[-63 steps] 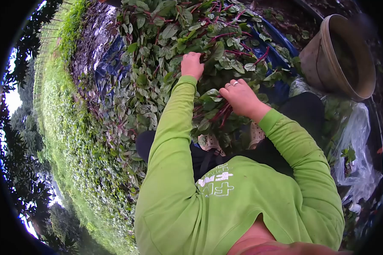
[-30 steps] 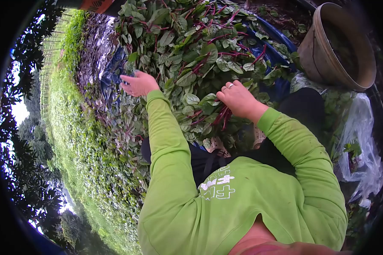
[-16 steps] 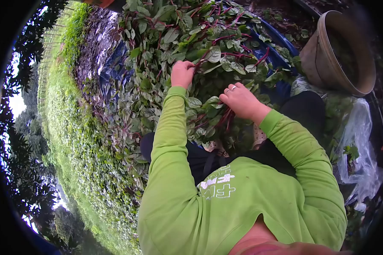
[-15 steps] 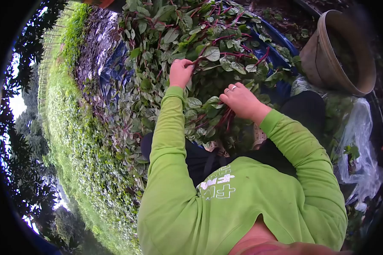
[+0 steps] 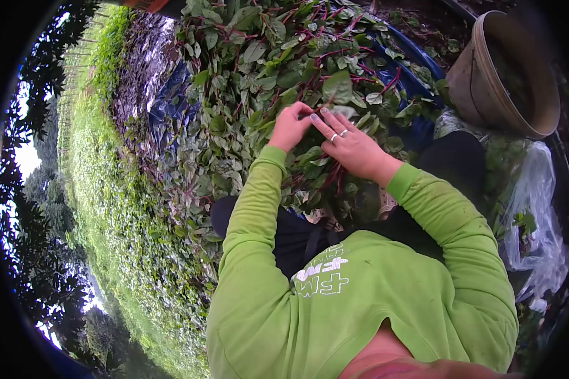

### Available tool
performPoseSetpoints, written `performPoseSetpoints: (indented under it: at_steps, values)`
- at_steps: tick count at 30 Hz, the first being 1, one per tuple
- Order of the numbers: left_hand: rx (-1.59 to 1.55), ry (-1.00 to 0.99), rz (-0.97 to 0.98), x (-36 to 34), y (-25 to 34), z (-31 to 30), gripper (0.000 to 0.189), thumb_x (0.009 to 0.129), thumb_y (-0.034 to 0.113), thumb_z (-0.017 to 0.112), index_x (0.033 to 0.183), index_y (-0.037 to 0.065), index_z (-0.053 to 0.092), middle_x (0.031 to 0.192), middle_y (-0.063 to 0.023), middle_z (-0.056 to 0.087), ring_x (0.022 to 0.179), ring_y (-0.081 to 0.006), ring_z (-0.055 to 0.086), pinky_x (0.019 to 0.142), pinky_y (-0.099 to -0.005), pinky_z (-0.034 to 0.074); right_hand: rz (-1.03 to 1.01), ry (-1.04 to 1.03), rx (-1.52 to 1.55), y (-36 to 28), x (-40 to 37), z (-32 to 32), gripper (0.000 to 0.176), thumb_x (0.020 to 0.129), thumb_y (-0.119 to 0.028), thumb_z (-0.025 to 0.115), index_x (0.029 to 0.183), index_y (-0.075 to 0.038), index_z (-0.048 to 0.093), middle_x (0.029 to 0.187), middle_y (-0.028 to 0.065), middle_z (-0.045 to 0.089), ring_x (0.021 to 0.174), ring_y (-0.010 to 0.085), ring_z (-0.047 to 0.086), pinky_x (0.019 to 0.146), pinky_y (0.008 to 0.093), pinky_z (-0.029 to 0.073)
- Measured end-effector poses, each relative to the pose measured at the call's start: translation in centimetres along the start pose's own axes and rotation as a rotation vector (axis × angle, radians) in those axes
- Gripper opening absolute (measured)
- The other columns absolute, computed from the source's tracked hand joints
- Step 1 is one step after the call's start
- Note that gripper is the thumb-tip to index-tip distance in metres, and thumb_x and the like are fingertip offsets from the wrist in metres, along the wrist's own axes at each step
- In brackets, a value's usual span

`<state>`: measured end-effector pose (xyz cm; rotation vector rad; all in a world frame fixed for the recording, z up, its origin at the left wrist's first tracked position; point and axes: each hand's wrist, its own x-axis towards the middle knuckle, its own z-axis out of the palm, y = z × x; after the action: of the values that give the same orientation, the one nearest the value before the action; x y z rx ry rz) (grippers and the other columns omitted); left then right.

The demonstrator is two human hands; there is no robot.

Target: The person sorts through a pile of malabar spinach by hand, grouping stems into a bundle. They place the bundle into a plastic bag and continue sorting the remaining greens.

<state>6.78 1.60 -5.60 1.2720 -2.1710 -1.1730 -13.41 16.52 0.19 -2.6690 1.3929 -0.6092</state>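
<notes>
Fingertips of my left hand [image 5: 290, 127] pinch a reddish stem bearing a broad green leaf [image 5: 338, 87]. My right hand [image 5: 355, 148], with rings on it, meets them there, its index and middle fingers reaching to the same stem. Below its palm, a bunch of red stems [image 5: 332, 179] with leaves is held, partly hidden by the hand. Under and beyond both hands lies a big heap of leafy, red-stemmed greens [image 5: 246, 82].
Blue sheeting [image 5: 417, 60] shows beneath the heap. A brown bucket [image 5: 464, 82] lies tilted at the upper right, with clear plastic [image 5: 532, 208] below it. My dark-clad knees flank the bunch. Low green plants [image 5: 114, 208] stretch along the left.
My left hand has moved right and slightly down with its stem, to meet my right hand. The right hand's fingers have stretched up towards it. The leaf now stands upright above them.
</notes>
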Motion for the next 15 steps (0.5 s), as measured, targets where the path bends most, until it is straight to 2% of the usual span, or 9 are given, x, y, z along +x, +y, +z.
performPoseSetpoints:
  at_steps: [1,3,4,7,8,9,11,14,15]
  values:
    - [0.084,-0.05,-0.037,-1.1,0.5,0.6,0.019,0.088,0.012,0.073,0.103,0.001,0.068,0.098,-0.0073,0.073,0.091,-0.0159,0.065,0.082,-0.0327,0.053,0.016,0.022,-0.005,0.1,0.0,0.1,0.02,0.089,-0.017,0.063,0.104,-0.004,0.065,0.161,0.0245,0.036,0.148,0.0434,0.038,0.123,0.0554,0.03]
    - [-0.295,-0.254,-0.107,-2.9,0.9,1.4,0.017,0.09,0.01,0.075,0.104,0.002,0.068,0.097,-0.0011,0.071,0.095,-0.0098,0.064,0.085,-0.0285,0.052,0.052,0.06,-0.011,0.4,-0.2,0.5,0.02,0.09,-0.017,0.062,0.103,-0.003,0.065,0.159,0.0254,0.039,0.146,0.0432,0.04,0.123,0.0554,0.03]
    - [-0.348,-0.285,-0.176,-3.5,1.5,1.5,0.016,0.09,0.009,0.07,0.104,0.001,0.072,0.101,-0.0019,0.072,0.097,-0.0101,0.065,0.087,-0.0281,0.053,0.078,0.093,-0.06,0.5,-0.3,0.7,0.023,0.085,-0.017,0.067,0.104,-0.004,0.065,0.141,0.0237,0.056,0.133,0.0396,0.053,0.114,0.0517,0.04]
    - [-0.521,-0.301,-0.238,-2.1,1.3,-0.3,0.021,0.089,0.005,0.064,0.107,0.001,0.075,0.104,-0.0033,0.073,0.095,-0.0109,0.067,0.086,-0.0268,0.053,0.183,-0.29,0.036,0.8,-0.1,0.0,0.028,0.08,-0.016,0.071,0.106,-0.009,0.065,0.115,0.0161,0.065,0.112,0.0328,0.062,0.097,0.0447,0.047]
    - [-0.424,-0.139,-0.213,-1.3,1.2,-0.5,0.028,0.087,0.002,0.061,0.11,0.001,0.077,0.107,-0.0036,0.074,0.097,-0.0115,0.067,0.088,-0.0272,0.052,0.124,-0.188,-0.052,0.9,-0.4,0.7,0.035,0.075,-0.015,0.073,0.108,-0.011,0.064,0.101,0.0098,0.064,0.099,0.0279,0.062,0.085,0.0398,0.046]
    - [-0.288,-0.016,-0.297,0.2,0.0,-0.3,0.027,0.087,0.006,0.065,0.11,0.003,0.077,0.107,-0.0046,0.074,0.099,-0.0111,0.066,0.089,-0.0279,0.051,0.125,-0.193,-0.035,0.8,-0.4,0.5,0.036,0.075,-0.015,0.074,0.109,-0.011,0.064,0.102,0.0103,0.064,0.1,0.0282,0.063,0.086,0.0401,0.046]
    - [-0.034,0.228,-0.08,3.1,-0.2,0.3,0.028,0.085,0.011,0.07,0.111,0.004,0.076,0.106,-0.0078,0.074,0.099,-0.0174,0.068,0.088,-0.0321,0.053,0.124,-0.199,-0.005,0.4,-0.2,-0.2,0.038,0.075,-0.014,0.074,0.111,-0.01,0.064,0.104,0.0112,0.065,0.101,0.0289,0.063,0.087,0.0406,0.047]
    - [0.503,0.25,0.038,5.6,0.4,1.7,0.032,0.082,0.013,0.073,0.112,0.005,0.074,0.104,-0.013,0.072,0.097,-0.0278,0.069,0.088,-0.0396,0.055,0.113,-0.248,-0.022,0.4,-0.4,0.2,0.044,0.072,-0.014,0.076,0.114,-0.009,0.064,0.104,0.0111,0.065,0.102,0.0286,0.063,0.087,0.0407,0.047]
    - [0.532,0.222,0.008,6.3,0.4,1.7,0.032,0.081,0.012,0.072,0.113,0.006,0.073,0.107,-0.0135,0.071,0.101,-0.0301,0.068,0.09,-0.0417,0.054,0.119,-0.253,-0.023,0.4,-0.5,0.2,0.046,0.071,-0.014,0.077,0.114,-0.009,0.064,0.104,0.0111,0.065,0.102,0.0286,0.063,0.087,0.0408,0.047]
